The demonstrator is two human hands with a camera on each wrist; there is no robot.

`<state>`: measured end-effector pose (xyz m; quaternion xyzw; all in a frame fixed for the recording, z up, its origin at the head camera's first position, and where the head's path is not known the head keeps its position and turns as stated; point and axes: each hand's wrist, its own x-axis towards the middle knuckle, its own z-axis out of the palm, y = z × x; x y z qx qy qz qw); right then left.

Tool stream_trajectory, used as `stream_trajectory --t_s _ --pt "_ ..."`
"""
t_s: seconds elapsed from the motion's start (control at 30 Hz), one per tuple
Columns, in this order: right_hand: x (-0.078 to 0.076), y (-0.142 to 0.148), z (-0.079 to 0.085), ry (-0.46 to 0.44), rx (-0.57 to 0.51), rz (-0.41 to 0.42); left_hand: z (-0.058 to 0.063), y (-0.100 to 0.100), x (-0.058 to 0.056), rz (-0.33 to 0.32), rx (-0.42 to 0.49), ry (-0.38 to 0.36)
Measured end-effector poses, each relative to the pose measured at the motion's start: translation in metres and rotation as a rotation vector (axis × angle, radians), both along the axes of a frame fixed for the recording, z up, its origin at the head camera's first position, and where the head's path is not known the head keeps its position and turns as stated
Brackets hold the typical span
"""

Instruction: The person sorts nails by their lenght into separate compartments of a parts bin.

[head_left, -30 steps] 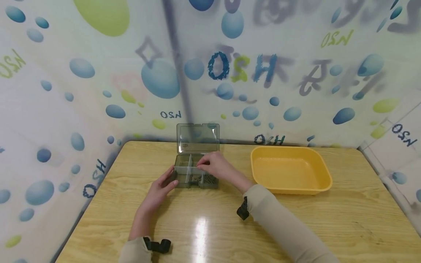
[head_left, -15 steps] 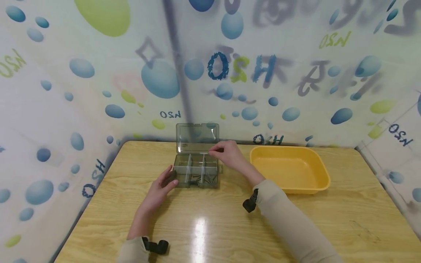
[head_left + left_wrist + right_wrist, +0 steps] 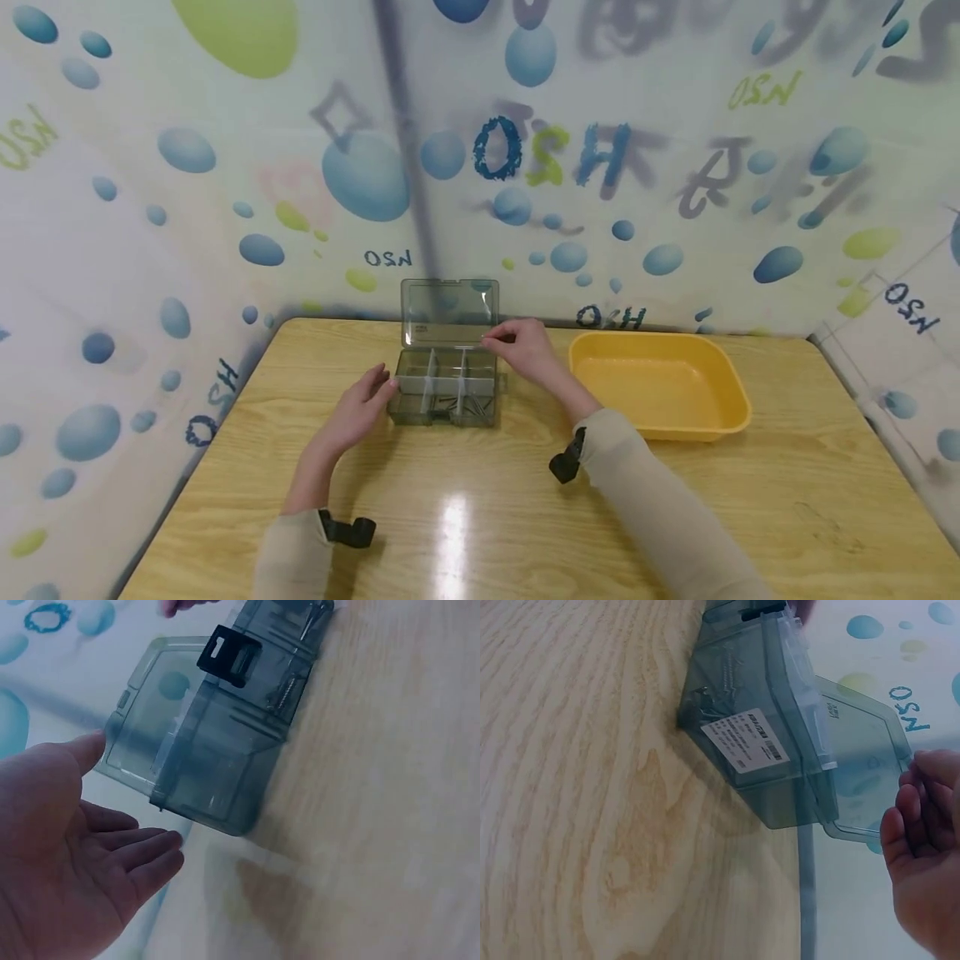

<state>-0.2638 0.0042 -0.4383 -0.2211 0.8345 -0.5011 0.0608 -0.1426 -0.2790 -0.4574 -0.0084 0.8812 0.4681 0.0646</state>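
Note:
A smoky transparent compartment box (image 3: 408, 412) stands on the table, its lid (image 3: 450, 304) raised at the back. Dark metal screws (image 3: 477, 407) lie in the front middle and front right compartments; a threaded screw (image 3: 286, 691) shows through the wall in the left wrist view. My left hand (image 3: 358, 412) is just off the box's left side, fingers loosely extended. My right hand (image 3: 525, 346), thumb and forefinger together, is by the lid's lower right edge. It seems to pinch a thin shiny piece (image 3: 483, 337), mostly hidden by the fingertips; the right wrist view does not show it.
A yellow plastic tray (image 3: 660, 432) stands right of the box, close to my right forearm. A patterned curtain (image 3: 570, 208) hangs behind the table (image 3: 525, 533). The box bears a white label (image 3: 746, 740) on its right wall and a black latch (image 3: 229, 656) in front.
My right hand has risen from above the compartments to the lid's right side, a thin shiny piece showing at its fingertips midway. My left hand has come off the box's left front corner.

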Motion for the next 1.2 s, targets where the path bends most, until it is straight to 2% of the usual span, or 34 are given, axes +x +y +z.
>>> stream_trajectory --t_s 0.13,0.3,0.4,0.47,0.6,0.7,0.77,0.87,1.03,1.2 --pt "-0.001 -0.004 -0.004 0.008 -0.041 -0.040 0.012 -0.002 -0.019 -0.015 -0.052 0.056" --pt "-0.003 -0.005 -0.007 -0.010 -0.132 -0.103 0.021 -0.004 -0.045 -0.002 -0.020 0.095" --pt "-0.007 -0.006 -0.007 -0.023 -0.159 -0.130 0.025 -0.004 -0.058 0.017 0.036 0.066" --pt "-0.010 -0.010 -0.006 -0.025 -0.153 -0.167 0.032 -0.002 -0.065 0.024 0.049 0.028" --pt "-0.013 -0.021 -0.001 -0.057 -0.126 -0.229 0.048 0.008 -0.079 0.010 0.003 -0.079" --pt "-0.014 -0.027 0.000 -0.100 -0.113 -0.232 0.055 0.016 -0.090 0.003 -0.016 -0.141" --pt "-0.016 -0.030 -0.001 -0.137 -0.105 -0.226 0.057 0.018 -0.095 0.007 0.005 -0.160" --pt "-0.019 -0.032 -0.003 -0.193 -0.098 -0.210 0.052 0.019 -0.102 0.024 0.078 -0.177" --pt "-0.023 -0.029 -0.007 -0.262 -0.136 -0.154 0.043 0.017 -0.106 0.042 0.201 -0.211" --pt "-0.024 -0.027 -0.007 -0.252 -0.186 -0.078 0.043 0.015 -0.105 0.062 0.233 -0.142"
